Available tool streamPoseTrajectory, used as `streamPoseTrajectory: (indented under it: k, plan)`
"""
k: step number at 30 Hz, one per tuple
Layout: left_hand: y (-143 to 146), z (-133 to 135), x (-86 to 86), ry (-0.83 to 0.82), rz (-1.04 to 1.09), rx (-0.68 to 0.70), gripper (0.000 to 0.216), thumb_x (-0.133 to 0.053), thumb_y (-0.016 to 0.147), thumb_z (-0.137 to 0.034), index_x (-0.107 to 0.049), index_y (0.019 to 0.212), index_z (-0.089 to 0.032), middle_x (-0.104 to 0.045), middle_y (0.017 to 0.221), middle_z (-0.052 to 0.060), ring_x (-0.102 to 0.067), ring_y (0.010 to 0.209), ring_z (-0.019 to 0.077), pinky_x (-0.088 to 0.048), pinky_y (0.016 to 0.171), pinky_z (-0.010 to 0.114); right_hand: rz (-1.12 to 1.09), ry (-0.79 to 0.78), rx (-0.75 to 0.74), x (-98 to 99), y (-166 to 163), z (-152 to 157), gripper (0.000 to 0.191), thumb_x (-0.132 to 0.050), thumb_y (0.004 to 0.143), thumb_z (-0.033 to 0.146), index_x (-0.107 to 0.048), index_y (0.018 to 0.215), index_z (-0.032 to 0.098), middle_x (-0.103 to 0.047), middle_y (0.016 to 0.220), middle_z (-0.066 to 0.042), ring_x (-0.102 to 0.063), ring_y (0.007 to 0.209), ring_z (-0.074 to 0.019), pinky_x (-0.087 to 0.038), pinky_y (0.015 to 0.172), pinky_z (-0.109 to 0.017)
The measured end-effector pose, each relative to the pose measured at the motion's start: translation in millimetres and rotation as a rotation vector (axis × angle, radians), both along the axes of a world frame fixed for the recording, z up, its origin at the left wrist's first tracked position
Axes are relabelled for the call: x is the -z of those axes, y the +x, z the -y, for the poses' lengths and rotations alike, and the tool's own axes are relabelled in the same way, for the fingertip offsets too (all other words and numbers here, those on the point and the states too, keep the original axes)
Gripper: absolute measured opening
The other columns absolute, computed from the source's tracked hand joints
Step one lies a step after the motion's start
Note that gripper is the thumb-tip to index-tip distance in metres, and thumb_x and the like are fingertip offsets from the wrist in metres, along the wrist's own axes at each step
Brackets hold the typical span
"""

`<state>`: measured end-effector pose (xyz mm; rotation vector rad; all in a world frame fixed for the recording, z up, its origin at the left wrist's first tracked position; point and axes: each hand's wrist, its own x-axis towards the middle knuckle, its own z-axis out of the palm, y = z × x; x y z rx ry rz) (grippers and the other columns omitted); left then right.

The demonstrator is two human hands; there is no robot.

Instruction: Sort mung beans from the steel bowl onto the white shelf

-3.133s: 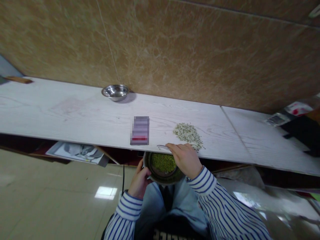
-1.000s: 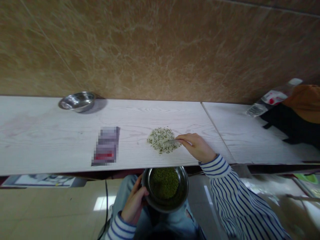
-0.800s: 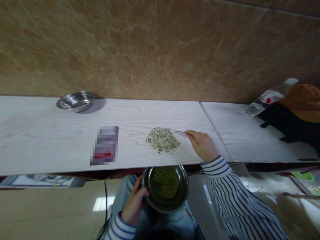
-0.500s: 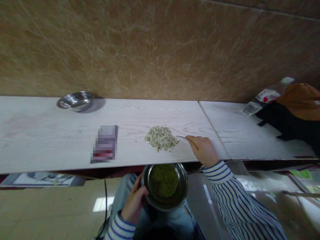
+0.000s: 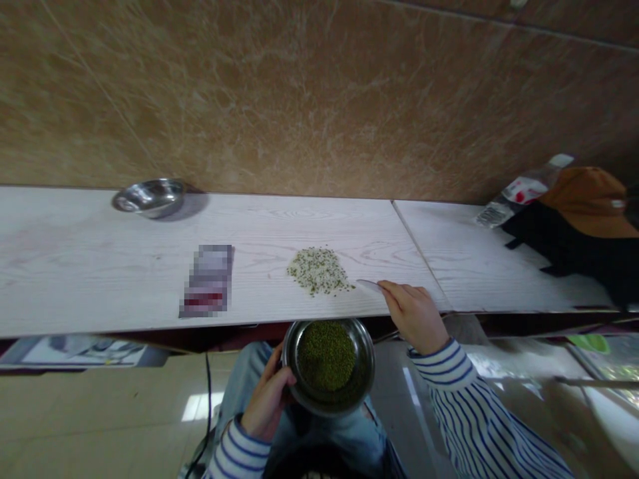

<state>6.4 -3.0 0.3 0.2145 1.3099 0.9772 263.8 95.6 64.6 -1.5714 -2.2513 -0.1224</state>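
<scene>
My left hand [image 5: 269, 396] grips the left rim of a steel bowl [image 5: 367, 372], thumb over the edge. Green mung beans [image 5: 328, 356] cover much of the bowl's inside. The bowl is held over my lap, just below the table's front edge. Closed around a metal spoon [image 5: 368, 285], my right hand [image 5: 413, 313] rests over the table's front part; only the spoon's thin pale end shows. Left of its tip lies a flat heap of white rice grains mixed with green beans [image 5: 318, 271], and the tip is slightly apart from it.
On the whitish wooden table [image 5: 90, 266], a second steel bowl [image 5: 154, 198] stands at the back left. A blurred-out flat rectangle [image 5: 208, 281] lies nearer. To the right are a plastic bottle [image 5: 519, 189] and a brown and black cap [image 5: 589, 206]. A tiled wall [image 5: 299, 100] rises behind.
My right hand has drawn the spoon slightly right and toward me, away from the heap's edge. My left hand keeps the bowl in place. The view has shifted a little.
</scene>
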Motion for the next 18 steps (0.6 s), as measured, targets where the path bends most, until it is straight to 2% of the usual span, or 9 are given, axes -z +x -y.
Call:
streamPoseTrajectory:
  k: [7,18]
  plan:
    - [1,1,-6.2,0.015,-0.01,0.008,0.069,-0.053,0.056,-0.012,-0.049,0.123,-0.025,-0.061,0.076,-0.002,-0.051,0.061,0.0142,-0.042,0.052,0.026,0.021,-0.054,-0.067,-4.8,-9,11,0.026,-0.041,0.092,0.02,-0.061,0.108,0.016,-0.07,0.091,-0.007,-0.062,0.083,-0.0176,-0.04,0.078,-0.032]
    - [2,3,-11.2,0.033,0.006,0.0,0.07,-0.052,0.055,-0.011,-0.048,0.124,-0.023,-0.062,0.075,-0.001,-0.052,0.061,0.0144,-0.042,0.051,0.026,-0.013,-0.022,-0.064,1.4,-7,15,0.025,-0.041,0.092,0.021,-0.06,0.107,0.016,-0.07,0.093,-0.008,-0.063,0.084,-0.0177,-0.042,0.079,-0.032]
